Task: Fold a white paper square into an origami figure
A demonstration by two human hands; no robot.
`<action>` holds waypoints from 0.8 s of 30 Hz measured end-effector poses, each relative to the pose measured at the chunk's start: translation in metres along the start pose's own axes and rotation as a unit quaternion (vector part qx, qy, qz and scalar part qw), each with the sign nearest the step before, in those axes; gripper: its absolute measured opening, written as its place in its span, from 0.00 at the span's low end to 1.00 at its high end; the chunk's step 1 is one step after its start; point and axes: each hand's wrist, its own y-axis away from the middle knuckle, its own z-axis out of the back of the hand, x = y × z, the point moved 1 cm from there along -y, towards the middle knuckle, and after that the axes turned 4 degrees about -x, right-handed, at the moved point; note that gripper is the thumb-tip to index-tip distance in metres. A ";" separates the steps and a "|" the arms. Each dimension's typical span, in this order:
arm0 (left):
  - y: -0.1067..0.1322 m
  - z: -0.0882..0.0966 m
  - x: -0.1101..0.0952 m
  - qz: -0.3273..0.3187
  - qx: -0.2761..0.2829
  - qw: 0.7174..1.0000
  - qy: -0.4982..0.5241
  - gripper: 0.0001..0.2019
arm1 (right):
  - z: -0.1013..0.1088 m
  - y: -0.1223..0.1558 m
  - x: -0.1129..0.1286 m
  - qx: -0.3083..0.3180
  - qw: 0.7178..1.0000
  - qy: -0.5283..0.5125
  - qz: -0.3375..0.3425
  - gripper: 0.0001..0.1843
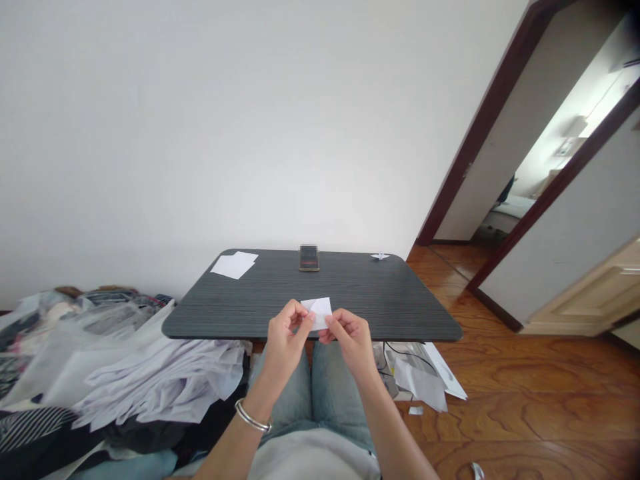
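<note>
A small folded white paper (320,310) is held up over the near edge of the dark grey table (350,293). My left hand (285,333), with a silver bangle on its wrist, pinches the paper's left side. The paper's lower right corner sits in the pinched fingers of my right hand (350,333). Both hands hover above my lap in blue jeans.
On the table's far side lie white paper sheets (233,265), a phone (309,257) and a tiny folded paper (380,256). A heap of clothes and papers (115,373) fills the left. Loose papers (425,380) lie under the table on the wooden floor. An open doorway (540,167) is at the right.
</note>
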 end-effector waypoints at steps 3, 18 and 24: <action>0.000 -0.001 -0.001 0.003 0.000 1.000 -0.004 0.11 | 0.000 0.000 0.000 -0.006 1.000 0.007 0.000 0.18; 0.000 -0.001 0.002 -0.009 0.009 0.998 -0.062 0.11 | 0.002 -0.003 0.001 0.031 0.998 0.041 -0.021 0.18; -0.002 -0.002 0.005 0.030 0.001 1.000 -0.008 0.11 | 0.002 -0.004 -0.001 0.019 0.998 0.043 -0.036 0.20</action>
